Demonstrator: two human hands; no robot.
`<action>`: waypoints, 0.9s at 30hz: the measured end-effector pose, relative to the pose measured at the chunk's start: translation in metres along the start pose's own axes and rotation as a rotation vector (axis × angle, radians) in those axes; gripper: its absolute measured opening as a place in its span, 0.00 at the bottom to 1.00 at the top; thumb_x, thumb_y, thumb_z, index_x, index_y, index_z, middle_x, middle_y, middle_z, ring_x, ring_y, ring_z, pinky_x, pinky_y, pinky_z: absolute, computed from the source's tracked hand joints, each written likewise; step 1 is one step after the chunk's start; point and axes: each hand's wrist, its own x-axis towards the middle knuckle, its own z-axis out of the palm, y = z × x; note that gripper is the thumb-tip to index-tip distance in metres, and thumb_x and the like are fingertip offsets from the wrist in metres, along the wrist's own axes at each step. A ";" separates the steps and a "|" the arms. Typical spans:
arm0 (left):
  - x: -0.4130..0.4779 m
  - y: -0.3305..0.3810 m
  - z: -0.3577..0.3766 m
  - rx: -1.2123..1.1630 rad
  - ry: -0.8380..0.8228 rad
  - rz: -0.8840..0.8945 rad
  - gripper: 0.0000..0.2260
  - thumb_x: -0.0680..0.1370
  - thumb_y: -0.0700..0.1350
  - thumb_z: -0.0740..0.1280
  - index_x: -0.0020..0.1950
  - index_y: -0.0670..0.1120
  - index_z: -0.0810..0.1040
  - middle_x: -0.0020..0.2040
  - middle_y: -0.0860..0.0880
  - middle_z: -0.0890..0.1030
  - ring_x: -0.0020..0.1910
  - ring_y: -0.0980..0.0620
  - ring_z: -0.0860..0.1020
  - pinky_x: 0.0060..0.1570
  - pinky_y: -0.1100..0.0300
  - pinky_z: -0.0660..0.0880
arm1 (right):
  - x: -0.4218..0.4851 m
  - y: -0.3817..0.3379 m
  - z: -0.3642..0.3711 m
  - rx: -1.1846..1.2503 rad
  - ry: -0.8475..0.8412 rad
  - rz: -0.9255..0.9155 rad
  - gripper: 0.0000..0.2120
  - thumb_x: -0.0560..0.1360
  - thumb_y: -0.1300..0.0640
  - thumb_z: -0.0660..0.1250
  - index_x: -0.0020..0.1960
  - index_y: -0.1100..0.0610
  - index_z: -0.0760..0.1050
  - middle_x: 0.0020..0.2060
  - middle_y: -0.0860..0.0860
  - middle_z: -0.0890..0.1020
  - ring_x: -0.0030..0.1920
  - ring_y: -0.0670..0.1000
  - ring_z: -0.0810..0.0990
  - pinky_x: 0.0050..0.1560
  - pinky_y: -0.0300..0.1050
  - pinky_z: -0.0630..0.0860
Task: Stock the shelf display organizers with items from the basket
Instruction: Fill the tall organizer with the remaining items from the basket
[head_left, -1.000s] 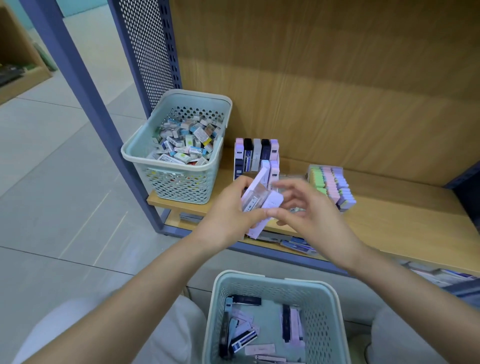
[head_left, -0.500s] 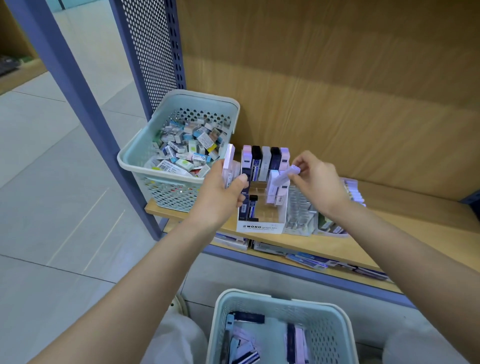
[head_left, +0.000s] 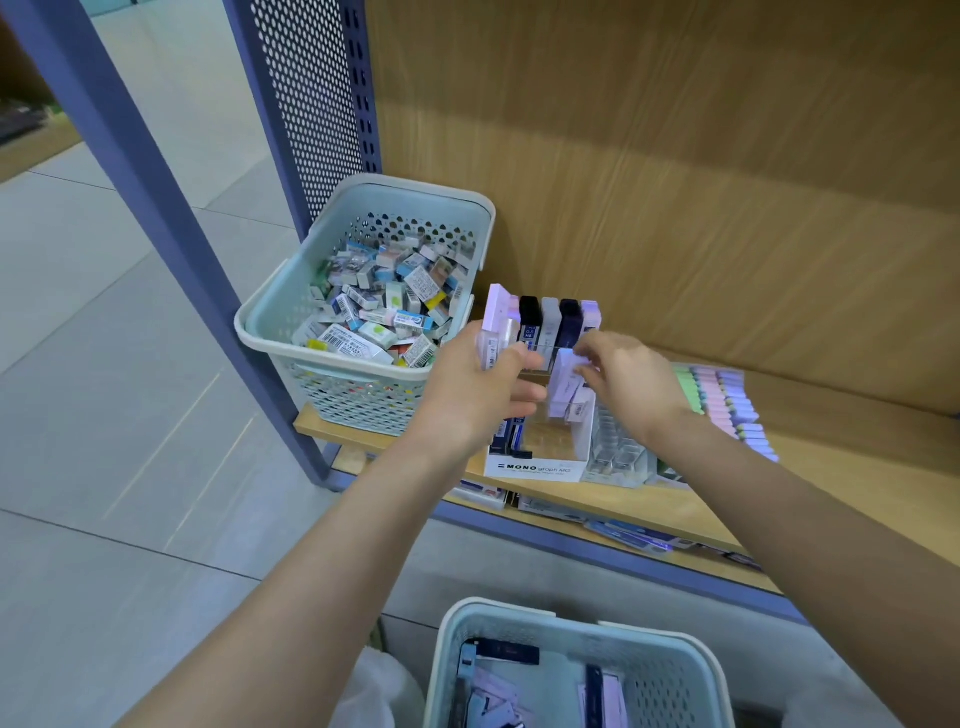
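**Display organizer** (head_left: 537, 468): white card box marked MONO graph, standing near the front edge of the wooden shelf (head_left: 857, 467). Its back row holds five slim upright cases (head_left: 549, 318) in lilac, black, grey, navy and lilac.

**Right hand** (head_left: 631, 382): over the organizer from its 2 o'clock. The fingertips pinch a pale lilac case (head_left: 562, 387), which is tilted with its lower end inside the open front compartment.

**Left hand** (head_left: 475, 397): at the organizer's 9 o'clock. The fingers are curled round a small stack of lilac cases (head_left: 496, 319), held upright just beside the back row.

**Source basket** (head_left: 519, 613): at 6 o'clock, below the shelf, with loose lilac and dark cases inside.

**Clear divider tray** (head_left: 615, 449): at 3 o'clock, touching the organizer. Just beyond it are pastel rows (head_left: 724, 400) of green, pink and lilac.

**Second basket** (head_left: 249, 332): at 10 o'clock, on the shelf's left end, heaped with small labelled packets (head_left: 374, 312).
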 end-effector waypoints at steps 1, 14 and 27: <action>0.000 0.000 -0.001 -0.010 0.003 -0.005 0.04 0.81 0.42 0.59 0.54 0.48 0.71 0.49 0.47 0.82 0.37 0.52 0.81 0.42 0.59 0.81 | 0.001 0.000 0.000 -0.026 -0.002 -0.014 0.11 0.79 0.58 0.61 0.59 0.59 0.73 0.53 0.53 0.79 0.54 0.54 0.76 0.45 0.47 0.72; -0.002 0.005 0.003 -0.038 0.036 -0.027 0.04 0.81 0.41 0.59 0.55 0.45 0.71 0.45 0.47 0.78 0.37 0.52 0.80 0.37 0.61 0.81 | 0.010 0.000 -0.002 0.012 -0.029 0.003 0.08 0.79 0.60 0.61 0.57 0.58 0.74 0.53 0.52 0.80 0.51 0.55 0.78 0.45 0.47 0.73; 0.001 0.004 0.000 0.016 0.060 -0.052 0.03 0.81 0.42 0.60 0.52 0.45 0.73 0.43 0.49 0.78 0.37 0.54 0.78 0.37 0.62 0.80 | 0.000 -0.004 0.015 -0.220 -0.011 -0.101 0.12 0.68 0.66 0.73 0.51 0.58 0.81 0.45 0.53 0.80 0.46 0.54 0.78 0.35 0.41 0.69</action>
